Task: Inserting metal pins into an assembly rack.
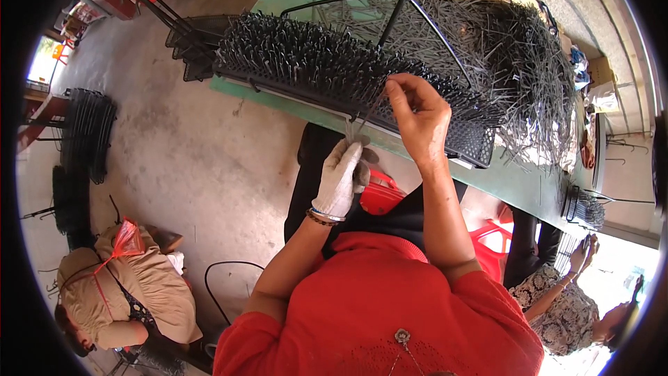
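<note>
Thin metal pins (356, 127) are what both hands work with in the head view: the gloved left hand (341, 177) has its grip closed around a small bundle of them, just below the edge of the green worktop (518, 181). The bare right hand (417, 115) pinches one pin at the black perforated rack (327, 69), which already bristles with pins over most of its length. A big loose heap of pins (515, 49) lies behind, so much looks left.
</note>
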The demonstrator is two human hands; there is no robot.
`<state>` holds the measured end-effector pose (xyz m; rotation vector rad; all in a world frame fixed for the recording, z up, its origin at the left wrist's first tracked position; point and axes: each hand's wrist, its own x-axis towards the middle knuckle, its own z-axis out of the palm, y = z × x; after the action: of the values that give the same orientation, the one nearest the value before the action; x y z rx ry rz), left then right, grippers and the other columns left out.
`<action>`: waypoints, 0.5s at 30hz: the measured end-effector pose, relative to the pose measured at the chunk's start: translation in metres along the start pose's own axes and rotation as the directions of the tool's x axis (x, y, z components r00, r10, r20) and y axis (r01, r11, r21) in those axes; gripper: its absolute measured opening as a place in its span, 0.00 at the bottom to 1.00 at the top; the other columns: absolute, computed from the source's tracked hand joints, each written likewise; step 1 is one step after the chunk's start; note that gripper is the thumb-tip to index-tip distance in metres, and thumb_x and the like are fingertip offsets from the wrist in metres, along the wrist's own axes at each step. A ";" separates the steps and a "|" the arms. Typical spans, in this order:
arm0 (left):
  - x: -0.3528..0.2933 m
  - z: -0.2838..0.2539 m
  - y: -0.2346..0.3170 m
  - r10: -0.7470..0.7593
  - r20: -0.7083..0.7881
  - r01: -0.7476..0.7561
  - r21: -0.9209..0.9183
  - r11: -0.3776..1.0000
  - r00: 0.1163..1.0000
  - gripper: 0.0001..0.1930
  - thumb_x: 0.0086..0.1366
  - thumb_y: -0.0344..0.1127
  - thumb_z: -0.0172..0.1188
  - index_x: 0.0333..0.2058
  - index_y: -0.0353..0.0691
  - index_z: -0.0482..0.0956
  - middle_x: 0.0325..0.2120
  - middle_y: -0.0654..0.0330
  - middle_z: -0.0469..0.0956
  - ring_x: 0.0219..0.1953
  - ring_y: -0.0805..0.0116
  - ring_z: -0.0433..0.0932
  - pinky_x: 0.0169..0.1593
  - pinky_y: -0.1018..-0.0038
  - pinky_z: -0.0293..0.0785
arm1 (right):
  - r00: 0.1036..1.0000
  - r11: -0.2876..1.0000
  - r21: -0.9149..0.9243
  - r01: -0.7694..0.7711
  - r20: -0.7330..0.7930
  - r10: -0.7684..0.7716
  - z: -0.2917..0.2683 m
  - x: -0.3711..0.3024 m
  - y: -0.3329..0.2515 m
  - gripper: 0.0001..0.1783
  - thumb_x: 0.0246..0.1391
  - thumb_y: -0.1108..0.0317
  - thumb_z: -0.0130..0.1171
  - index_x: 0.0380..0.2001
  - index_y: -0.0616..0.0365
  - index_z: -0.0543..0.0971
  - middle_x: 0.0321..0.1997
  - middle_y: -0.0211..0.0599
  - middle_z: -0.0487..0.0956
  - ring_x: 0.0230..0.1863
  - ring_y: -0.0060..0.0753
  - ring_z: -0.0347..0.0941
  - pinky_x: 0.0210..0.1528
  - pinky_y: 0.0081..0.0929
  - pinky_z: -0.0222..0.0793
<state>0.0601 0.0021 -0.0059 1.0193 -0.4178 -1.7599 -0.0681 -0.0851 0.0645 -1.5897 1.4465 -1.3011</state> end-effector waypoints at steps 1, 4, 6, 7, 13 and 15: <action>0.000 -0.002 -0.001 -0.037 0.039 0.038 -0.022 0.999 0.999 0.14 0.72 0.38 0.49 0.49 0.38 0.73 0.26 0.63 0.78 0.16 0.84 0.69 0.15 0.87 0.59 | 0.997 0.999 -0.004 0.037 -0.067 -0.037 0.001 0.003 0.000 0.07 0.57 0.74 0.63 0.38 0.63 0.82 0.25 0.22 0.78 0.24 0.07 0.66 0.25 0.12 0.62; 0.000 0.003 0.000 -0.093 0.058 0.096 -0.043 0.994 0.994 0.15 0.72 0.38 0.48 0.51 0.37 0.73 0.27 0.62 0.78 0.18 0.82 0.71 0.16 0.86 0.60 | 0.981 0.990 -0.063 0.123 -0.141 -0.131 0.004 0.008 0.003 0.06 0.56 0.74 0.63 0.38 0.63 0.81 0.26 0.25 0.79 0.24 0.09 0.68 0.26 0.13 0.64; 0.000 -0.002 -0.001 -0.117 0.095 0.122 -0.048 0.991 0.989 0.15 0.72 0.38 0.48 0.52 0.37 0.73 0.28 0.62 0.79 0.18 0.81 0.72 0.17 0.86 0.61 | 0.945 0.953 -0.185 0.239 -0.180 -0.272 0.009 0.011 0.009 0.06 0.55 0.75 0.63 0.37 0.62 0.81 0.28 0.29 0.80 0.24 0.14 0.71 0.26 0.15 0.67; 0.001 -0.004 -0.001 -0.141 0.129 0.149 -0.054 0.987 0.981 0.16 0.72 0.37 0.48 0.52 0.36 0.73 0.29 0.61 0.80 0.19 0.81 0.73 0.17 0.85 0.62 | 0.942 0.945 -0.217 0.246 -0.177 -0.285 0.011 0.011 0.011 0.06 0.55 0.75 0.64 0.37 0.61 0.81 0.30 0.33 0.80 0.23 0.18 0.73 0.26 0.17 0.69; -0.002 0.003 0.007 -0.166 0.154 0.175 -0.048 0.983 0.974 0.17 0.73 0.40 0.46 0.53 0.37 0.72 0.29 0.61 0.80 0.20 0.80 0.75 0.19 0.85 0.66 | 0.930 0.938 -0.234 0.255 -0.205 -0.304 0.017 0.009 0.018 0.07 0.54 0.76 0.64 0.37 0.61 0.80 0.31 0.33 0.79 0.25 0.19 0.74 0.27 0.17 0.70; -0.003 0.003 0.010 -0.176 0.165 0.182 -0.021 0.983 0.970 0.17 0.73 0.41 0.45 0.52 0.37 0.72 0.30 0.59 0.80 0.21 0.80 0.73 0.19 0.85 0.63 | 0.927 0.933 -0.245 0.264 -0.203 -0.316 0.018 0.009 0.018 0.07 0.54 0.76 0.64 0.37 0.61 0.80 0.31 0.32 0.79 0.25 0.19 0.74 0.26 0.17 0.70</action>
<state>0.0635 -0.0002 0.0036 0.9142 -0.4040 -2.0148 -0.0583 -0.1005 0.0445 -1.9011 1.5825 -1.5985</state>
